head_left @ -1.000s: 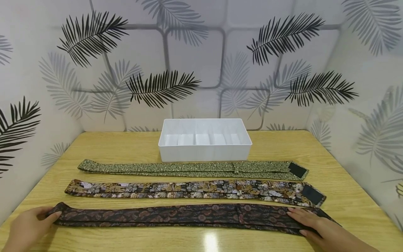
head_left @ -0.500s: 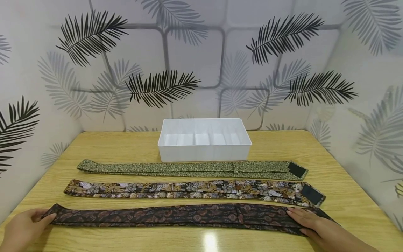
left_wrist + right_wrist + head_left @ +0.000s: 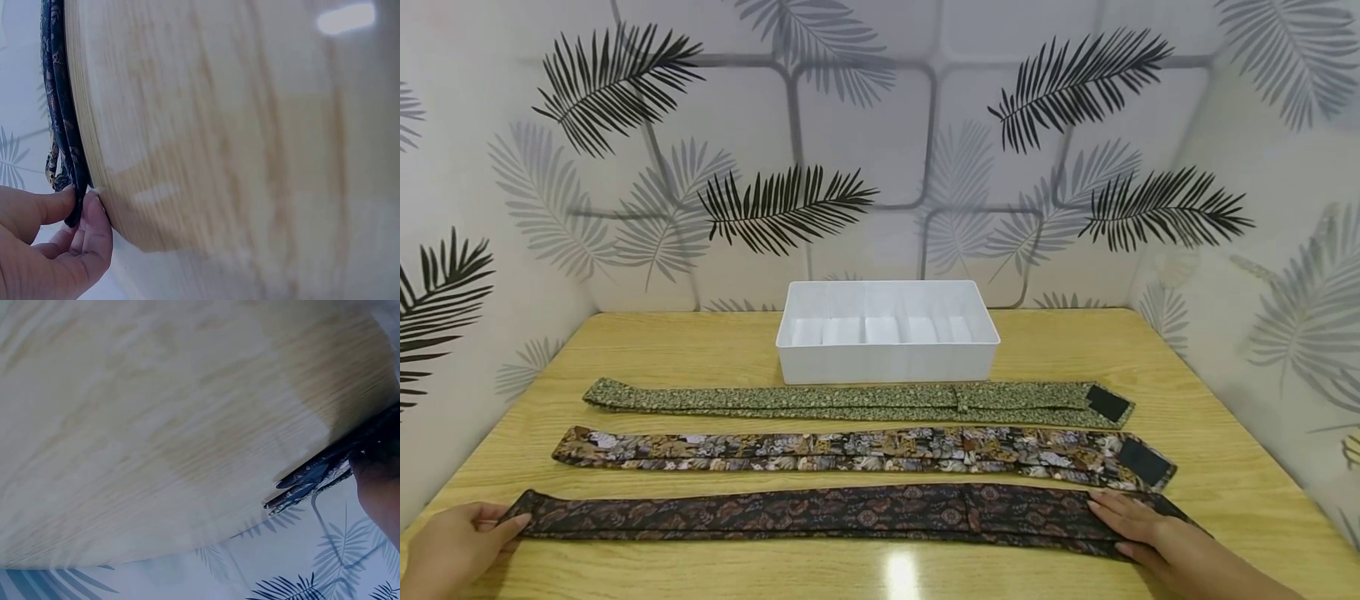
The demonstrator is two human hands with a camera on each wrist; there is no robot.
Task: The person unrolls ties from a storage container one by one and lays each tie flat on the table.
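A dark necktie (image 3: 737, 515) with a reddish-brown pattern lies folded lengthwise across the front of the table. At its left end, my left hand (image 3: 456, 546) pinches the folded tip between thumb and fingers; the left wrist view shows this pinch on the tie (image 3: 62, 106) up close. My right hand (image 3: 1157, 537) rests on the wide right end with its fingers extended over the fabric, hiding part of it. Behind lies a necktie with a multicoloured animal print (image 3: 850, 450), and farther back a green patterned necktie (image 3: 820, 402). Both are stretched out roughly parallel to the dark one.
A white box (image 3: 887, 365) with several compartments stands behind the ties on the wooden table (image 3: 685, 350). Leaf-patterned walls (image 3: 880, 250) enclose the table at the back and both sides. Light glares off the front of the tabletop.
My left hand has drawn the dark tie's left end slightly to the left, and that end now lies straighter. My right hand has stayed almost in place on the wide end.
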